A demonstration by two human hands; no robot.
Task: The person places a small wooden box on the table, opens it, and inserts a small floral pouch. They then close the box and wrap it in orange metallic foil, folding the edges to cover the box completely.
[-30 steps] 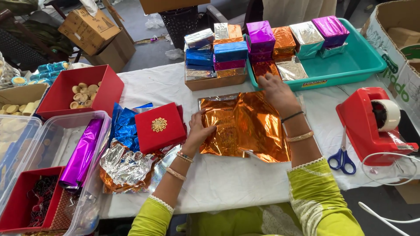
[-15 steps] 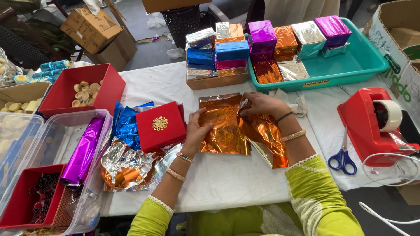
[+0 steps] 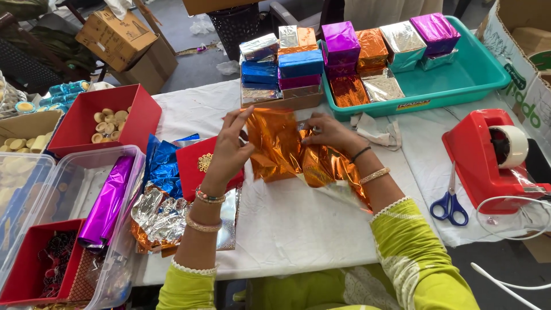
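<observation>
A: Change since a second ago?
B: Orange foil sheet was flat on the table; now lifted and folded at frame centre. Left hand pinches its left edge, right hand grips the top fold.
A: Surroundings?
B: Red gift box touching left; crumpled foil scraps lower left; teal tray upper right; scissors and tape dispenser right. Nothing blocking.

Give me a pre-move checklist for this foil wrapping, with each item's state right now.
1. Both hands on the orange foil sheet: ok, left hand and right hand pinch its upper edge.
2. Foil folded over a box: cannot tell, nothing shows beneath it.
3. Red tape dispenser loaded: ok.
4. Blue-handled scissors free: ok, lying beside the dispenser.
5. Room in the teal tray: ok.
</observation>
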